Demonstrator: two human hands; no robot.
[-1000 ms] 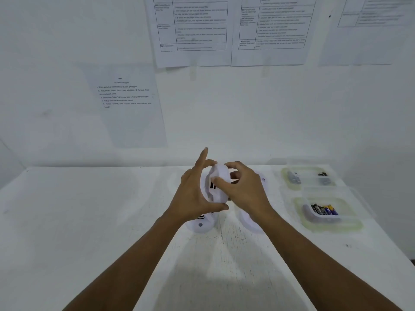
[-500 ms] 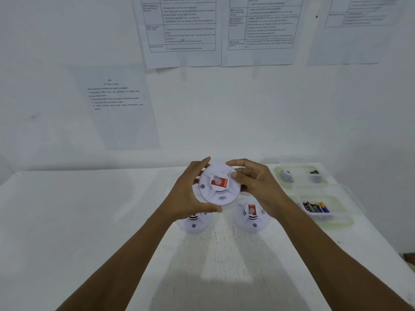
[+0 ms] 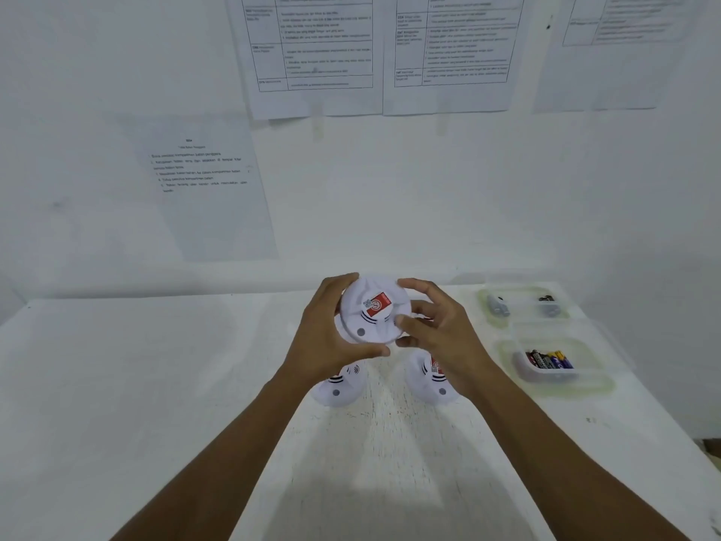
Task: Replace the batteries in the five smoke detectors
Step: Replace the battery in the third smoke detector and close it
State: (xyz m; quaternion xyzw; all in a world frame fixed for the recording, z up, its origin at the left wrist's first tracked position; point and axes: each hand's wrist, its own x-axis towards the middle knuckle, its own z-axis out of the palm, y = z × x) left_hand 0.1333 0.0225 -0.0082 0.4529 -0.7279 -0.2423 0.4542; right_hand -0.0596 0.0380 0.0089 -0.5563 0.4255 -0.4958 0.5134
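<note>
I hold a round white smoke detector (image 3: 372,312) with a red label above the table, its face turned toward me. My left hand (image 3: 327,329) grips its left rim, thumb under the lower edge. My right hand (image 3: 437,329) grips the right rim with curled fingers. Two more white detectors lie on the table below: one (image 3: 343,386) under my left wrist, one (image 3: 431,378) partly hidden by my right hand. A clear tub (image 3: 554,365) at the right holds several batteries (image 3: 548,360).
A second clear tub (image 3: 521,304) with a few grey and dark batteries sits behind the first, near the wall. The white table (image 3: 156,384) meets the wall at the back. Printed sheets (image 3: 316,52) hang on the wall. The table's right edge runs near the tubs.
The detector was turned from edge-on to face me and lifted slightly. Both hands shifted around its rim; my left index finger no longer points up.
</note>
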